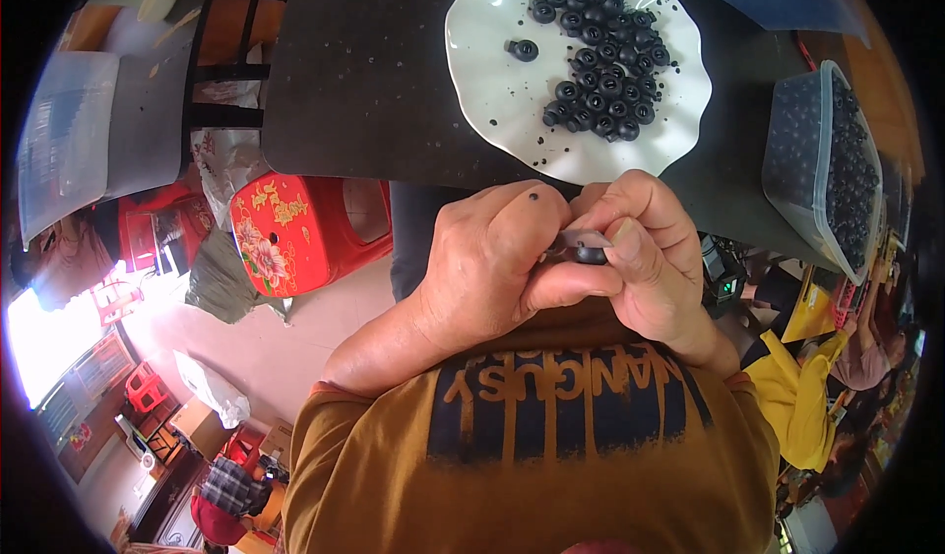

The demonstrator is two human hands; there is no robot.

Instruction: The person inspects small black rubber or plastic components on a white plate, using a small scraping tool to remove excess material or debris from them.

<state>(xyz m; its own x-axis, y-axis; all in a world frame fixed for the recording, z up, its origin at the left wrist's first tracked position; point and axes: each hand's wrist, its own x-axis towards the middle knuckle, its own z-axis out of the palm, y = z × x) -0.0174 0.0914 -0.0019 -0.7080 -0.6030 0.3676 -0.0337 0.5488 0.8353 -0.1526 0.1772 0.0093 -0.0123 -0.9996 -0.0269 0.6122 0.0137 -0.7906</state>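
Holds a small black button (590,256) close in front of the brown shirt (600,500), pinched narrowly between the left hand (482,254) and the right hand (658,264). Sets the left thumb just under the black button, running toward three o'clock, and the right thumb against the end at three o'clock. Has a thin greyish strip (583,238) caught among the same fingertips, at twelve o'clock of the black button; cannot tell for certain which hand grips that strip. Bears a dark speck (534,197) on the left hand, near the knuckles.

Stands out just beyond the hands at twelve o'clock: a white plate (472,82) with a wavy rim, set on a black table (364,82). Carries, toward its three o'clock side, a heap of similar buttons (610,82), and toward ten o'clock a lone button (523,50), apart from the heap. Is dotted all about with dark crumbs.

Shows at two o'clock from the hands a clear plastic box (799,151) full of small dark pieces; at nine o'clock, a red stool (281,234) with a flower pattern; at four o'clock, a yellow cloth (802,406).
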